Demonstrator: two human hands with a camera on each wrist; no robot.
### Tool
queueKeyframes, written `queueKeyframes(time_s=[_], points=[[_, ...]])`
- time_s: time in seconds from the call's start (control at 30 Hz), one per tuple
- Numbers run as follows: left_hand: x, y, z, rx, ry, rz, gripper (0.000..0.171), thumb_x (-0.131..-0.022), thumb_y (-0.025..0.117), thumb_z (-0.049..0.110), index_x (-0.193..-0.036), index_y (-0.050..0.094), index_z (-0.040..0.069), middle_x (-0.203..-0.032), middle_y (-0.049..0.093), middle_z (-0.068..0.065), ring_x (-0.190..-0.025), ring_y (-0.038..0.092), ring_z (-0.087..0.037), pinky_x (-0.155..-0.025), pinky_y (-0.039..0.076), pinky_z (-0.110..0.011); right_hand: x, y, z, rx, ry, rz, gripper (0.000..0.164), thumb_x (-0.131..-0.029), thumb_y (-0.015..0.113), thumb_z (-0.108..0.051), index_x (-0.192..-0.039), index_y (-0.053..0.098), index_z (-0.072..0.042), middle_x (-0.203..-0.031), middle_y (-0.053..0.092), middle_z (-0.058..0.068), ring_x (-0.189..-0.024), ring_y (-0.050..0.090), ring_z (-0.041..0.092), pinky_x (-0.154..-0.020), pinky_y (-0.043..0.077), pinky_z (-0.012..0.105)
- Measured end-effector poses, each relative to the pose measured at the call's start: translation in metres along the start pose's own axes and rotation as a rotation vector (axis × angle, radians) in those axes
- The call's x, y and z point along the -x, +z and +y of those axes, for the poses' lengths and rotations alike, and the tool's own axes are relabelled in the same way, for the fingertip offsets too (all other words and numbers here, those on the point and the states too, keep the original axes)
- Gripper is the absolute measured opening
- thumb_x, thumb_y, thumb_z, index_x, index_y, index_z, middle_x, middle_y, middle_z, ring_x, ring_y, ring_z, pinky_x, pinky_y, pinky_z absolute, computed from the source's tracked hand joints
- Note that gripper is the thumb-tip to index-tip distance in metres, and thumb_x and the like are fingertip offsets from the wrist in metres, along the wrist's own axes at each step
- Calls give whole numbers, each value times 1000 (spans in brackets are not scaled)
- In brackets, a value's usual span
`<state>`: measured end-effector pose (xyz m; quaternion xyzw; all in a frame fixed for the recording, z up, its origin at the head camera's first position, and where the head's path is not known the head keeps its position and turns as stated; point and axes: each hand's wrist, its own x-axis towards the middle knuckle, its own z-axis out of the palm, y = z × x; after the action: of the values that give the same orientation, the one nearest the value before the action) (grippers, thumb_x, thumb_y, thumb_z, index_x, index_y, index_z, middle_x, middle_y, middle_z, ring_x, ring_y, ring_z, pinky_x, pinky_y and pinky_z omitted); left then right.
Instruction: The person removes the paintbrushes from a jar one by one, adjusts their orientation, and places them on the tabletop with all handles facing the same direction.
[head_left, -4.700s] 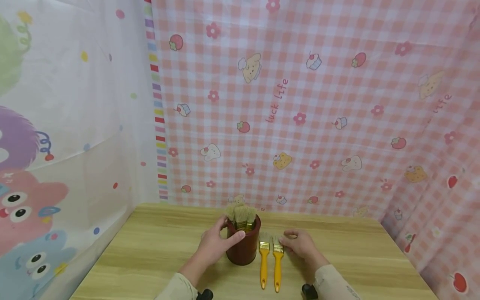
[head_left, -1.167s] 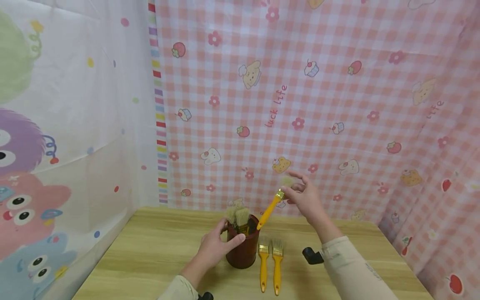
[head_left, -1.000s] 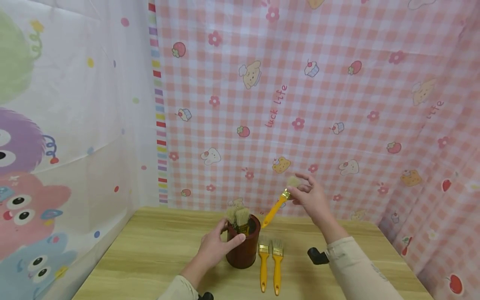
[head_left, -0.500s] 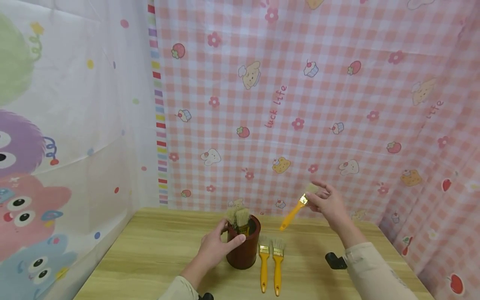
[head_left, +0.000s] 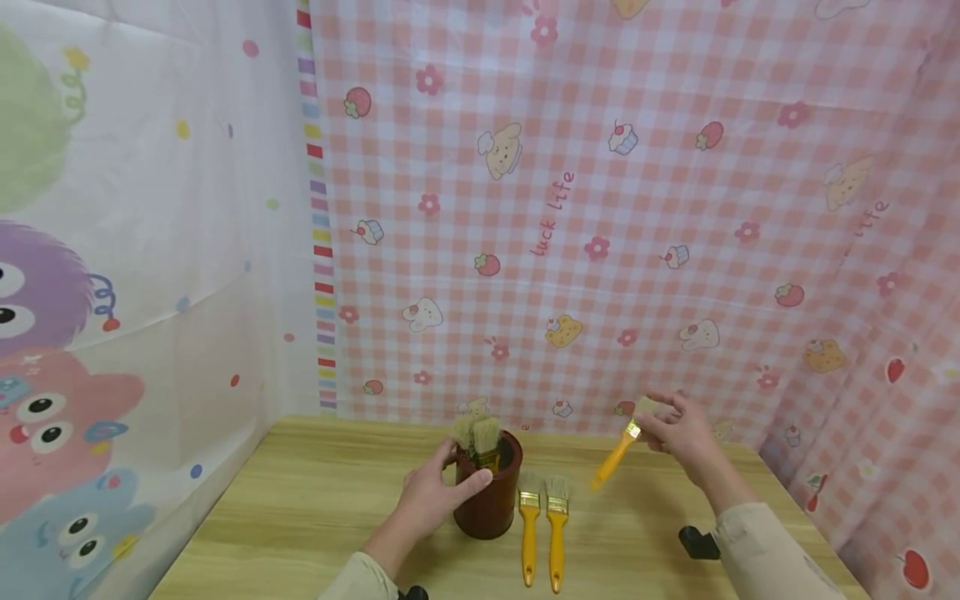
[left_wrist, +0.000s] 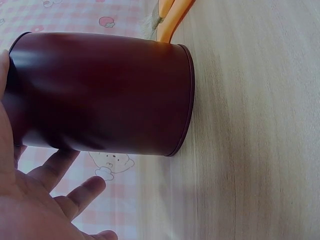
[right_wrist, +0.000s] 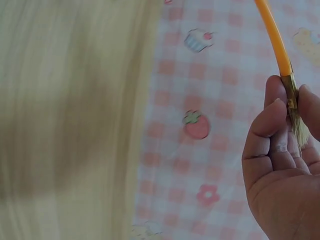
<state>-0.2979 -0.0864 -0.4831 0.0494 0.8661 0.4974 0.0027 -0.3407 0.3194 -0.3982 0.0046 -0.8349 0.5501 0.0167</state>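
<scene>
Two brushes [head_left: 529, 533] on table [head_left: 337, 500] | right grip [head_left: 684, 437]: pinching raised brush [head_left: 615, 458] | left grip [head_left: 431, 497]: holding dark-red pot [head_left: 489, 507]

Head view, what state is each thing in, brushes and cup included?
Cup: upright, rim held by the left grip
Brushes in the cup: bristles up
Brush beside the cup: lying on the table
Outer brush: lying on the table
Held brush: tilted, bristles up, pinched by the right grip
</scene>
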Motion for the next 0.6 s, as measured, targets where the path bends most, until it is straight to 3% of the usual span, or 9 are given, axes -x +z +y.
queueKeyframes(time_s=[0.2, 0.4, 0.6], points=[[0, 0, 0, 0, 0, -4, 89, -90, 71, 75, -162, 45, 28, -160, 57, -9, -148, 36, -62, -110, 37, -80, 4, -4, 22, 9, 28, -36, 71, -106, 71, -18, -164, 35, 1, -113, 79, 9, -91, 78, 17, -77, 63, 31], [1, 0, 0, 4, -1, -3, 92, -90, 71, 75, -164, 42, 28, -160, 57, -8, -149, 34, -62, -111, 35, -81, 5, 1, 37, 20, 54, -56, 70, -105, 71, -17, -163, 37, 3, -105, 80, 8, -87, 75, 17, -76, 63, 34], [2, 0, 1, 6, -6, -2, 96, -90, 72, 74, -167, 39, 25, -161, 56, -8, -150, 33, -63, -113, 33, -81, 10, 9, 45, 32, 59, -87, 71, -105, 71, -20, -163, 37, 3, -113, 81, 13, -93, 77, 22, -82, 63, 38]])
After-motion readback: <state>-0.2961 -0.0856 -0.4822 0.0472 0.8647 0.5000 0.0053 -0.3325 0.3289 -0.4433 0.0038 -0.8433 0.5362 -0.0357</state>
